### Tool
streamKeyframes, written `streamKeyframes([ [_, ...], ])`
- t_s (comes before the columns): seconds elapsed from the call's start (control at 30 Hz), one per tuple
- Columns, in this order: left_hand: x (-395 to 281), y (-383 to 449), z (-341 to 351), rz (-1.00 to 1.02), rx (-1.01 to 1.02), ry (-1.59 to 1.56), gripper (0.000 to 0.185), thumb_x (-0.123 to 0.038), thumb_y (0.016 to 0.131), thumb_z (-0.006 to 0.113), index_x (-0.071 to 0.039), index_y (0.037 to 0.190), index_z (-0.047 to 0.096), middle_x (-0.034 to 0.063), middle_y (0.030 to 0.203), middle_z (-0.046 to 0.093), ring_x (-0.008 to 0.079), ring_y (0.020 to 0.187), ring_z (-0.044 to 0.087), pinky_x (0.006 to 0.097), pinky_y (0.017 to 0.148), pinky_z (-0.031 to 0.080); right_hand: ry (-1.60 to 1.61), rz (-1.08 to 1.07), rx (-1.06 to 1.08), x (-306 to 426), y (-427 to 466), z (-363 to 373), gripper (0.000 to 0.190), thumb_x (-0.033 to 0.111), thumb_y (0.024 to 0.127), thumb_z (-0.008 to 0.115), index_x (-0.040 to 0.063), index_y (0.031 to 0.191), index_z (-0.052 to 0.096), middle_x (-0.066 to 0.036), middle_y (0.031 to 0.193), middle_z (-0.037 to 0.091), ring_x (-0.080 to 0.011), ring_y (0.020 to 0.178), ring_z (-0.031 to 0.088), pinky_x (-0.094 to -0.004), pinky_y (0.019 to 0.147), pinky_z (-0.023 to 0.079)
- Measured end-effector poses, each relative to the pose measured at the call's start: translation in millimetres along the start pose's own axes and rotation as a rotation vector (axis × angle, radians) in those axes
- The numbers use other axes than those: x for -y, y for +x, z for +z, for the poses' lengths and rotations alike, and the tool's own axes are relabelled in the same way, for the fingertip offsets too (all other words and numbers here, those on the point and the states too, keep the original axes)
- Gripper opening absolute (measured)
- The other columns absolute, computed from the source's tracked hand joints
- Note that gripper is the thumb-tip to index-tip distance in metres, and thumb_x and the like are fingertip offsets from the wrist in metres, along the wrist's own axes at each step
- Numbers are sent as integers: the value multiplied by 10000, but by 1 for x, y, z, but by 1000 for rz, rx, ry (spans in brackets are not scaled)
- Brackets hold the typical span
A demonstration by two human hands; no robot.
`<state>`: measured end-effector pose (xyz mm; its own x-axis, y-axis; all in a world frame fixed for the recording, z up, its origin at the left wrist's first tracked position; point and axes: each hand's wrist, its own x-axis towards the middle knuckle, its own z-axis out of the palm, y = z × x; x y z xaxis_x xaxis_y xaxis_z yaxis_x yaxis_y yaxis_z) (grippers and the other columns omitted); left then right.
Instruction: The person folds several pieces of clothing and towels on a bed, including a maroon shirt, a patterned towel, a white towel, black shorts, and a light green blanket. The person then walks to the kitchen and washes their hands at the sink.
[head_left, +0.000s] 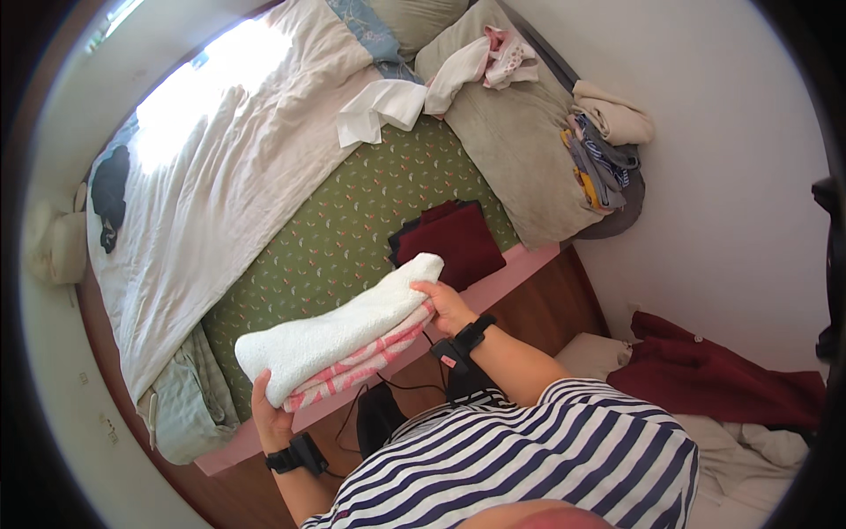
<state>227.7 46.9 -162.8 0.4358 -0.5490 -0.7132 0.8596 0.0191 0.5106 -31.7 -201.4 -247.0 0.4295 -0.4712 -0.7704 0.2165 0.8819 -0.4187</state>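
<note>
A folded towel, white on its upper face with pink-and-white layers at its lower side, is held up between my two hands. My left hand grips its near left end. At the opposite end, my right hand pinches the layers, thumb on top; the fingers beneath are hidden. Just beyond the right hand, a folded dark red garment lies on darker folded cloth at the edge of the bed. Under it spreads a green patterned bed sheet.
A white quilt covers the bed's left side. Beige pillows lie at the back, with a white and pink cloth across one. A stack of folded clothes sits by the wall. Dark red cloth hangs at right; cables run near my legs.
</note>
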Motion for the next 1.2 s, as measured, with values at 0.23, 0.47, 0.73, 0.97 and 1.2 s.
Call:
streamKeyframes([
  [0.23, 30, 17, 236, 167, 337, 151, 533, -161, 840, 576, 40, 1297, 389, 174, 1239, 521, 309, 1082, 554, 414, 932, 460, 105, -554, 338, 256, -78, -36, 400, 102, 807, 642, 7, 1176, 521, -91, 1104, 609, -202, 983, 587, -345, 899, 456],
  [0.47, 46, 34, 557, 357, 789, 188, 440, -214, 884, 567, 15, 1241, 448, 169, 1150, 580, 283, 1005, 590, 422, 899, 477, 334, -1054, 250, 455, -183, -117, 276, 174, 874, 596, 52, 1117, 549, -73, 1098, 610, -211, 1011, 575, -357, 868, 470],
  [0.73, 182, 48, 479, 261, 857, 773, 478, -180, 896, 574, 14, 1308, 429, 90, 970, 610, 147, 834, 589, 279, 793, 488, 691, -860, -310, 441, -79, -298, 165, 211, 887, 581, 63, 958, 568, -75, 875, 624, -209, 848, 612, -323, 751, 523],
  [0.97, 201, 50, 285, 229, -40, 874, 315, -157, 897, 535, -8, 1174, 548, 81, 929, 631, 136, 814, 607, 251, 752, 495, 166, -225, -189, 369, 56, -307, 78, 171, 843, 618, 112, 846, 568, -29, 740, 624, -153, 643, 598, -287, 558, 500],
  [1.2, 218, -16, 238, 262, -414, 624, 305, -154, 905, 544, -21, 1179, 544, 72, 921, 626, 104, 741, 582, 227, 691, 478, -107, -477, 23, 504, 205, -140, 477, 123, 810, 661, 65, 1213, 413, -49, 967, 553, -183, 651, 613, -284, 493, 509],
])
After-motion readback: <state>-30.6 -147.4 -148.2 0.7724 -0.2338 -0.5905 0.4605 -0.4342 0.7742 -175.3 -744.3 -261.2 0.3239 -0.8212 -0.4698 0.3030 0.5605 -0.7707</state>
